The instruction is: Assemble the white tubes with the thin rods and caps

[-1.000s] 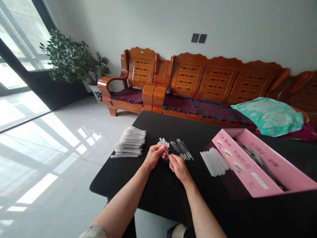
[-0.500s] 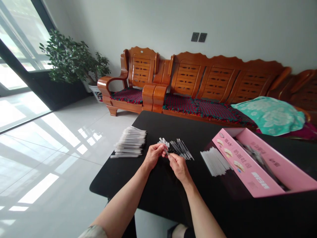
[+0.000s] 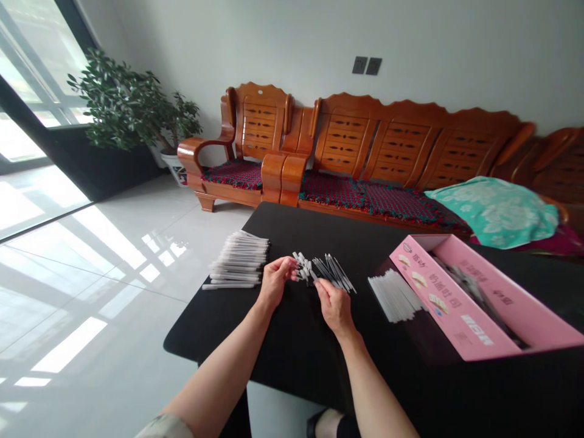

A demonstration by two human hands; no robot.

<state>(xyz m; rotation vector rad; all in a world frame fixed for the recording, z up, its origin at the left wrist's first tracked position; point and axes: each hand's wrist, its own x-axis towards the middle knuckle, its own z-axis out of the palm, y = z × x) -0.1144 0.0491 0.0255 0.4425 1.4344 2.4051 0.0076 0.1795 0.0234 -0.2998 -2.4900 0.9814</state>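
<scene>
My left hand (image 3: pixel 274 281) is pinched at the near left edge of a small heap of white pen caps (image 3: pixel 306 265). Whatever its fingertips hold is too small to make out. Just right of the heap, my right hand (image 3: pixel 336 303) closes on a slim pale pen, its tip pointing up and left towards the caps. Behind that hand lie thin dark pen refills (image 3: pixel 338 271), fanned out on the table. To the left of my left hand is a stack of white pens (image 3: pixel 239 258). A row of white pen barrels (image 3: pixel 396 296) lies to the right.
The black table (image 3: pixel 219 331) has rounded corners. On its right side stands an open pink box (image 3: pixel 449 310) with dark items inside. A wooden bench (image 3: pixel 392 152) with a green cloth (image 3: pixel 502 210) runs behind the table. A potted plant (image 3: pixel 132 109) stands at the left.
My hands were together on a pale pen and have come apart. The left one moved slightly left, the right one slightly right. The cap heap shows more between them.
</scene>
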